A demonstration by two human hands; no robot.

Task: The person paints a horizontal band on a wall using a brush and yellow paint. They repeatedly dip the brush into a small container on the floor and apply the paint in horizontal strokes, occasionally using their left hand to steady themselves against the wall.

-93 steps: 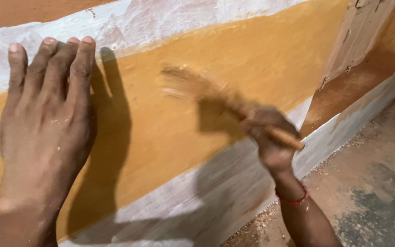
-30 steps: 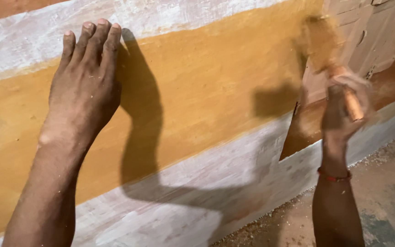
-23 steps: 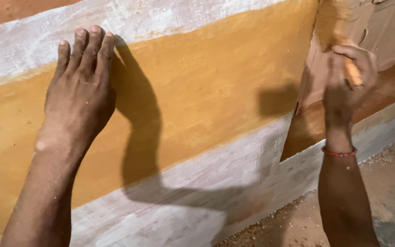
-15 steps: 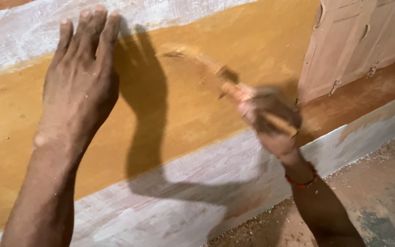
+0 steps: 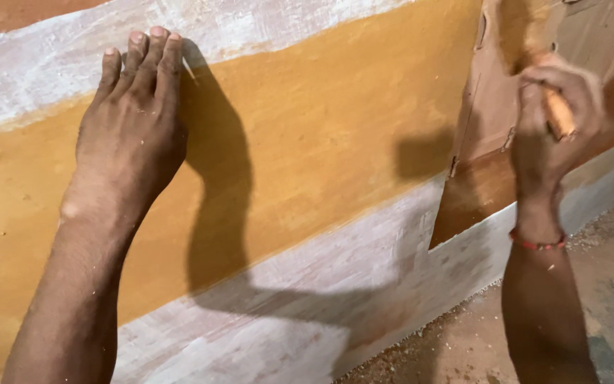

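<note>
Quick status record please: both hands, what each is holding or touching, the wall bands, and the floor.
left hand: flat against the wall, fingertips on the upper whitish band, holding nothing
right hand: closed around a wooden handle, blurred; the tool's working end cannot be made out
wrist: red thread band
wall: ochre band between whitish bands, lower whitish band
right of wall: brown wooden panelling
floor: grey, gritty debris along the wall base

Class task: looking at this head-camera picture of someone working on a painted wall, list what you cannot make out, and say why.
- Brush, head view: bristle end blurred, largely behind the right hand.
- Left hand: palm hidden, pressed flat on the wall.
- Wooden door: cut off by the top edge.
</note>
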